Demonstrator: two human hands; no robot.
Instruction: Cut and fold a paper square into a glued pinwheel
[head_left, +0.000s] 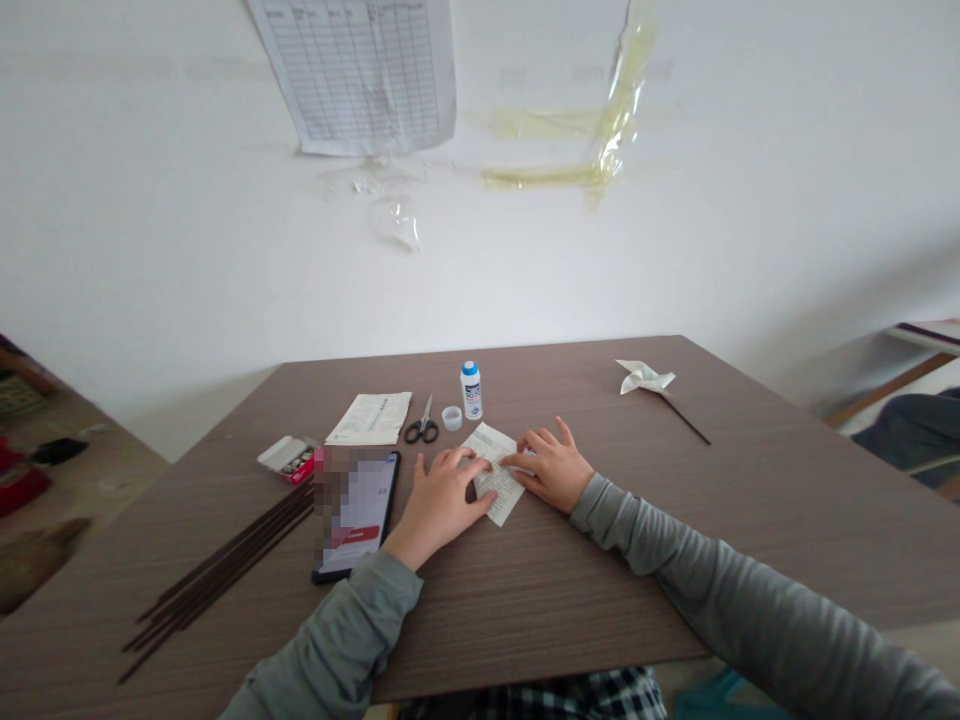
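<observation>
A small square of printed paper (501, 500) lies at an angle on the table between my hands. My left hand (444, 497) rests over its left side, palm down, with thumb and forefinger spread apart on the sheet. From the right, my right hand (551, 465) bends its fingers close together onto the paper's upper middle; the little finger sticks up. Whatever lies beneath those fingertips is hidden. Just beyond the paper stand a white glue bottle (472, 393) with a blue top and a small clear cap (451, 417). Black-handled scissors (422, 428) lie beside the cap.
A paper pinwheel (646, 378) on a dark stick lies at the far right. To the left are a folded printed sheet stack (369, 419), a small open box (289, 457), several dark sticks (225, 560) and a phone (360, 520). A white wall (525, 280) rises behind the table.
</observation>
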